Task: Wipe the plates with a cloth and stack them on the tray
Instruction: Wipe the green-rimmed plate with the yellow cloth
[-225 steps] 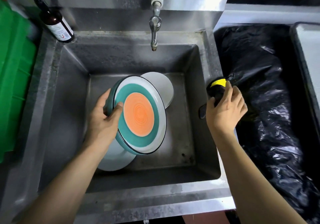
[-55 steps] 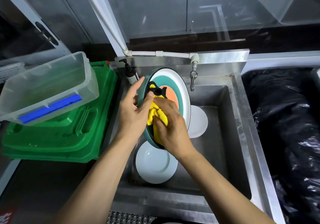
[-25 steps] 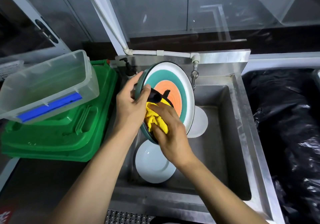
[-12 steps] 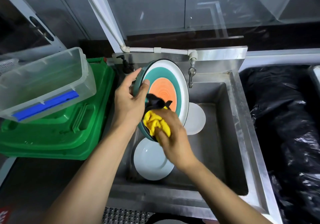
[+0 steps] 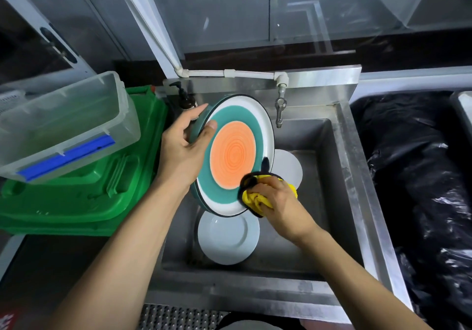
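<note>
The striped plate, with its orange centre, teal ring and white rim, is held tilted on edge above the sink. The left hand grips its upper left rim, thumb flat on the teal ring and the other fingers curled round behind. The right hand bunches a yellow cloth in closed fingers and presses it against the plate's lower right rim. The cloth's black edging loops out above the knuckles.

The plate's back and the left fingertips are hidden. Two white plates lie in the basin: one partly covered by the striped plate, the other mostly behind it and the cloth.

The sink is stainless steel, with a tap at the back and a pump bottle in the corner. To the left sits a green plastic tray with a clear plastic box on it. A black plastic bag lies to the right, and glass panels stand behind.
</note>
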A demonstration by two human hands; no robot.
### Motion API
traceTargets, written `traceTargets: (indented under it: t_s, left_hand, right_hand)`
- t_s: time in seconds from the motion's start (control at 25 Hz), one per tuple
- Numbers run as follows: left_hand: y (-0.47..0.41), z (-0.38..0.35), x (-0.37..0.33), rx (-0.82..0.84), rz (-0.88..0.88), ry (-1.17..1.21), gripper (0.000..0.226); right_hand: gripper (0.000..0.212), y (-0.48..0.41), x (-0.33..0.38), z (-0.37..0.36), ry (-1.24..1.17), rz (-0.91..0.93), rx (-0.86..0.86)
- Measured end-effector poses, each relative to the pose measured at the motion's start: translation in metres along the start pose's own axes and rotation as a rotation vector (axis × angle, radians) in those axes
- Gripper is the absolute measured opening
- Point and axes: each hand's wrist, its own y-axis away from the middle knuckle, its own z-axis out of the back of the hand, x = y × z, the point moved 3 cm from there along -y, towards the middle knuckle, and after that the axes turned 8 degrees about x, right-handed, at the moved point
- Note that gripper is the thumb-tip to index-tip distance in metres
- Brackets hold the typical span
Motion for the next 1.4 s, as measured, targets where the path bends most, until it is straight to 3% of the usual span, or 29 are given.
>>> traceTargets:
  t_s: [0.16,0.36,0.48,0.56,0.68,0.84,0.96,1.04,1.2,1.32,1.4]
  left_hand:
    - [0.013,-0.005,0.007,0.054,0.022,0.017,0.032]
    - [0.019,-0.007,0.006,0.067,0.01,0.021,0.034]
    - [0.02,-0.004,0.001,0.042,0.0,0.038,0.032]
    - [0.021,-0.004,-0.004,0.043,-0.007,0.032,0.033]
    - [0.022,-0.004,-0.012,0.078,-0.024,0.059,0.036]
    - [0.023,-0.003,-0.025,0.169,-0.058,0.123,0.042]
    - [0.027,-0.002,-0.026,0.231,-0.088,0.098,0.043]
    - [0.03,0.0,-0.024,0.231,-0.064,0.06,0.042]
    - [0.027,0.009,-0.025,0.2,-0.05,-0.232,0.033]
    - [0.011,0.008,-0.047,0.293,-0.094,-0.545,0.002]
    - [0.004,0.002,-0.065,0.311,-0.137,-0.74,0.015]
  right_hand:
    - [0.036,-0.018,-0.038,0.012,0.182,-0.172,-0.12]
    - [0.048,-0.044,-0.021,0.05,-0.041,-0.32,-0.312]
    - [0.05,-0.045,0.005,0.076,-0.279,-0.216,-0.52]
    - [0.054,-0.047,0.027,0.104,-0.296,-0.062,-0.651]
    - [0.061,-0.063,0.045,0.129,-0.246,0.084,-0.575]
    - [0.072,-0.069,0.033,0.14,-0.261,0.022,-0.362]
    - [0.06,-0.071,0.022,0.15,-0.396,-0.119,-0.252]
    - [0.047,-0.07,0.023,0.147,-0.425,-0.111,-0.26]
    - [0.039,-0.062,0.027,0.143,-0.385,-0.042,-0.294]
    - [0.043,-0.062,0.052,0.152,-0.251,0.03,-0.293]
    - [0.044,-0.064,0.074,0.157,-0.154,0.131,-0.295]
